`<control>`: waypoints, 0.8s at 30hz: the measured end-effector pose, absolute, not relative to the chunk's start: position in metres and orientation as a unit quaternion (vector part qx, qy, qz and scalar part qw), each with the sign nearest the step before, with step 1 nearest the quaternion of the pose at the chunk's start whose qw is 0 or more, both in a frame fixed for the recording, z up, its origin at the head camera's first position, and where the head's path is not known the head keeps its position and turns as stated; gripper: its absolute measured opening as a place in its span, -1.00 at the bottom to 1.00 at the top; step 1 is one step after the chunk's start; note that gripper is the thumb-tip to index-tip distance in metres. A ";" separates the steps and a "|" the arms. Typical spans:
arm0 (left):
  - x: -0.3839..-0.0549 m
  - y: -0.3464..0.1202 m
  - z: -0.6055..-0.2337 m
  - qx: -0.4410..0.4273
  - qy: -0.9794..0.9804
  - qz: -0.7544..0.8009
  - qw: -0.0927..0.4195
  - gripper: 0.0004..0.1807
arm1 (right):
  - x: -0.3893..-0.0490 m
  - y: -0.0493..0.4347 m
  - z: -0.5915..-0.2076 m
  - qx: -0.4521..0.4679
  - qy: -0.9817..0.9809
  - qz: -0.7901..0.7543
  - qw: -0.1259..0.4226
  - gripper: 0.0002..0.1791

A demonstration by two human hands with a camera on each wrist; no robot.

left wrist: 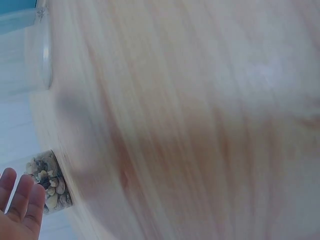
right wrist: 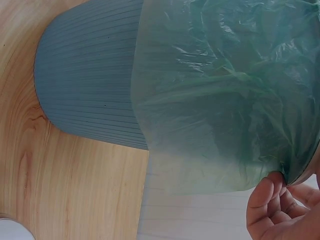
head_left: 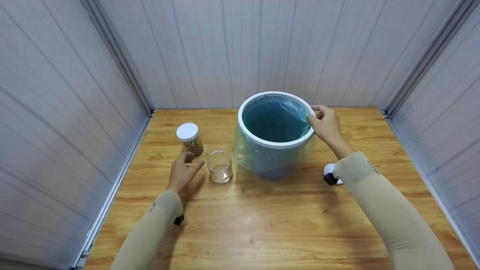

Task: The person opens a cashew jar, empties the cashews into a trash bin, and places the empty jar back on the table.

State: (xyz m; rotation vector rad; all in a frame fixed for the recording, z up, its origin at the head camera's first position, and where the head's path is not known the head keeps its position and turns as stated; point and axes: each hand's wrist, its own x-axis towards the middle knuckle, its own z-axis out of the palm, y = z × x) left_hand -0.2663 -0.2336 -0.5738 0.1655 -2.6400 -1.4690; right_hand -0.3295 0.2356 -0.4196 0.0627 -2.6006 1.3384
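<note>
The white rim (head_left: 277,144) of a blue-grey bin (right wrist: 85,75) is pinched at its right side by the right hand (head_left: 327,125), with the green plastic bag (head_left: 253,155) caught there too. The bin is stood upright on the wooden table (head_left: 240,225); its inside is lined by the bag, which is draped down the outside — the ribbed base is left uncovered. The left hand (head_left: 182,174) is held loosely spread, nothing gripped, beside a clear glass (head_left: 219,170) and just in front of a white-lidded jar (head_left: 193,145). A white round object (head_left: 329,169) is partly hidden by the right sleeve (head_left: 371,191).
</note>
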 end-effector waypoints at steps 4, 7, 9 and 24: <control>-0.267 -0.233 -0.572 0.059 -0.862 -0.499 0.066 -0.42 | -0.330 0.235 -0.420 0.020 -0.883 0.456 0.112 -0.52; -0.268 -0.234 -0.571 0.050 -0.862 -0.498 0.082 -0.41 | -0.330 0.235 -0.420 0.021 -0.882 0.457 0.114 -0.52; -0.269 -0.235 -0.571 0.049 -0.862 -0.495 0.091 -0.39 | -0.330 0.235 -0.420 0.022 -0.881 0.459 0.113 -0.52; -0.278 -0.239 -0.573 0.087 -0.836 -0.519 0.153 -0.17 | -0.327 0.234 -0.418 0.018 -0.883 0.458 0.104 -0.50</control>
